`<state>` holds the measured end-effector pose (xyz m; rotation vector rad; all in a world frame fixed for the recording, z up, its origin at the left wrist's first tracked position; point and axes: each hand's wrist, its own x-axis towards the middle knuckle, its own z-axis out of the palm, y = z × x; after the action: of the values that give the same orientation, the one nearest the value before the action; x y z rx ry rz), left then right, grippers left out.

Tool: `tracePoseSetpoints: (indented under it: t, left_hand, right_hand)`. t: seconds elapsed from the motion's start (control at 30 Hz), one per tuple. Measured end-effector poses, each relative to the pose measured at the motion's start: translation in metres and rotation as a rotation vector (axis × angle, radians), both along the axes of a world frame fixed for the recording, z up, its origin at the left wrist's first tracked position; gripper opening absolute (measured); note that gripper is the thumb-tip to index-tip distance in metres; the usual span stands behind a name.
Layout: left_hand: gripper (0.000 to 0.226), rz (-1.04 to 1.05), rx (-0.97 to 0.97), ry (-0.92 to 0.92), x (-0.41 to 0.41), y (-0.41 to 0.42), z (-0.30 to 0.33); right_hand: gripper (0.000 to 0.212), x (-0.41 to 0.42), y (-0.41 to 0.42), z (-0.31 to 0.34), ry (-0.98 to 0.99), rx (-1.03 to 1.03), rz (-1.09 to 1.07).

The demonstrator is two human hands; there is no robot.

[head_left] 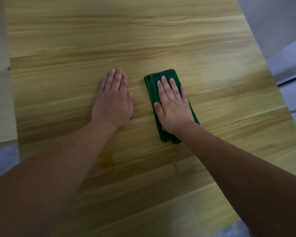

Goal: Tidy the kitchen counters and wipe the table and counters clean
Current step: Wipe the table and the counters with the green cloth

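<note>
both palms down on the wooden table, cloth under your right hand

your right hand (173,106) lies flat on a folded green cloth (167,106), fingers stretched out and slightly spread, palm pressing down rather than gripping. the cloth is a long narrow fold lying on the wooden table (143,40); its far end shows past your fingertips and its near end sticks out behind your wrist. a small pale patch shows at the cloth's near edge, just by the wrist; you cannot tell what it is.

your left hand (113,101) rests just left of the cloth, apart from it, also flat and open on the bare wood with the fingers held close together and the thumb pointing toward the cloth. it holds nothing.

nearer to you than the cloth, close to your left forearm, a faint darker stain (107,159) marks the wood, with a smaller smudge (175,168) to its right. beyond the cloth the tabletop runs on in pale yellow grain. grey floor (2,159) shows past the table's left edge.
</note>
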<state>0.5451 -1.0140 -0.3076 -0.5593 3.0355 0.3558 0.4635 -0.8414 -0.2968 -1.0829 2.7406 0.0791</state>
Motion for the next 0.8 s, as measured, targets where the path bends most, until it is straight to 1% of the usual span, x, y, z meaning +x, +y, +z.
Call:
tracePoseSetpoints:
  t: [0.37, 0.8]
  left_hand:
    - [0.060, -0.010, -0.029, -0.003, -0.001, -0.002, -0.003]
    - [0.060, -0.003, -0.053, -0.006, 0.001, 0.000, -0.008]
  right_hand:
    - [0.060, 0.013, 0.004, -0.002, 0.005, -0.005, -0.043]
    - [0.060, 0.082, 0.047, -0.002, -0.015, 0.004, -0.089]
